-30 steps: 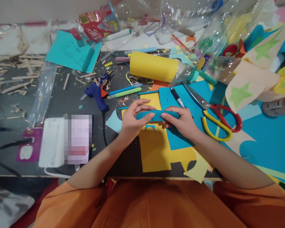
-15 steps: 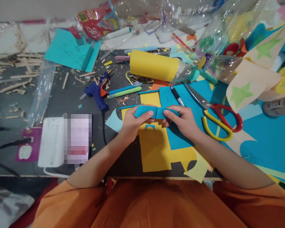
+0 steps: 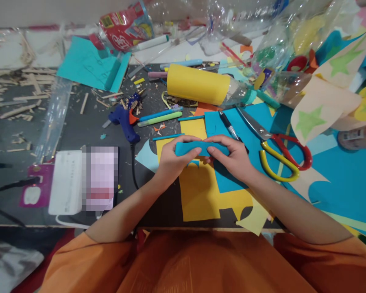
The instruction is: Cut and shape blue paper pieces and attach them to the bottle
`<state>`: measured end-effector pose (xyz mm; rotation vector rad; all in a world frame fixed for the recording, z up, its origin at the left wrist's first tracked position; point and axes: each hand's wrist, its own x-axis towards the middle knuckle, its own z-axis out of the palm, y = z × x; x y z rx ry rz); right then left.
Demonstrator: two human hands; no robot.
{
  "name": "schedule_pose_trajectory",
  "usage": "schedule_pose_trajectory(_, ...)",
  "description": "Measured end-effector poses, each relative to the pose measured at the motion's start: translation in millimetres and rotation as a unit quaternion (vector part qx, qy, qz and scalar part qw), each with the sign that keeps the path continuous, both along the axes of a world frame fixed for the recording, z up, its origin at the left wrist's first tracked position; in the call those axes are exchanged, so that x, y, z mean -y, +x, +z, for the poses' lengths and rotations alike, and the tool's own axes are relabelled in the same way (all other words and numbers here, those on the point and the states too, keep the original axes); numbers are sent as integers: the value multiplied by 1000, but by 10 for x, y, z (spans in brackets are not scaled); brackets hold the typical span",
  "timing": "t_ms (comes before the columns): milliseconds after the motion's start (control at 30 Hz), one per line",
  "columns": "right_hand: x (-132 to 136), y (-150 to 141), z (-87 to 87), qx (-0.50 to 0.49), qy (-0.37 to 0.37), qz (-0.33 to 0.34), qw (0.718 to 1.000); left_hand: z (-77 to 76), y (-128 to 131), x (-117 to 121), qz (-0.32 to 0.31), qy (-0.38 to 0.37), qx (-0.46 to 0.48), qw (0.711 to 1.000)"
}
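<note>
Both hands grip one folded strip of blue paper (image 3: 198,148) just above the table. My left hand (image 3: 171,158) pinches its left end between thumb and curled fingers. My right hand (image 3: 236,156) pinches its right end the same way. Under the hands lies a yellow sheet (image 3: 201,191) with a small blue arch-shaped scrap on it, and a blue sheet (image 3: 228,179) overlaps it to the right.
Red-and-yellow scissors (image 3: 280,154) and a black pen (image 3: 228,127) lie right of the hands. A blue glue gun (image 3: 123,121), several markers (image 3: 160,117) and a yellow paper-wrapped bottle (image 3: 198,85) sit beyond. A white box (image 3: 65,183) stands at left, wood splinters at far left, clear bottles at back.
The blue strip was tilted and opened up a little half a second ago. Now it is pressed flat and level between both hands, whose fingers closed tighter over it.
</note>
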<state>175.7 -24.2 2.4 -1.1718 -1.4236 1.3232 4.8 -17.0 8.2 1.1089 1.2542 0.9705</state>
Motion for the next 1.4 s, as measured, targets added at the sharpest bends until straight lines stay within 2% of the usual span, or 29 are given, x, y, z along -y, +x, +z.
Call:
schedule_pose_trajectory(100, -5, 0, 6, -5, -3, 8, 1000, 14, -2, 1, 5, 24, -42, 999)
schedule_pose_trajectory(200, -8, -9, 5, -77, -72, 12, 994, 10, -6, 6, 30, 36, -53, 997)
schedule_pose_trajectory(300, 5, -38, 10, -123, -122, 13, 985, 0, 1, 18, 64, 13, -22, 998)
schedule_pose_trajectory(467, 54, -92, 3, -50, -83, -2, 995, -2, 53, 75, 55, -45, 45, 996)
schedule_pose_trajectory(633, 49, -87, -3, -71, -98, -26, 992, 12, 47, 94, 16, -88, 108, 990)
schedule_pose_trajectory(800, 18, -53, 16, -53, -71, -13, 996, 36, -10, 28, 27, -72, 111, 991)
schedule_pose_trajectory(1000, 11, -32, 10, -31, -68, 3, 997, 47, 17, -5, 10, -74, 51, 996)
schedule_pose_trajectory(1100, 3, -28, 16, -37, -75, 2, 997, 52, 24, -5, 1, -97, 75, 992)
schedule_pose_trajectory(1400, 18, -33, 8, -32, -78, -13, 996, 14, 6, -21, -2, -103, 106, 989)
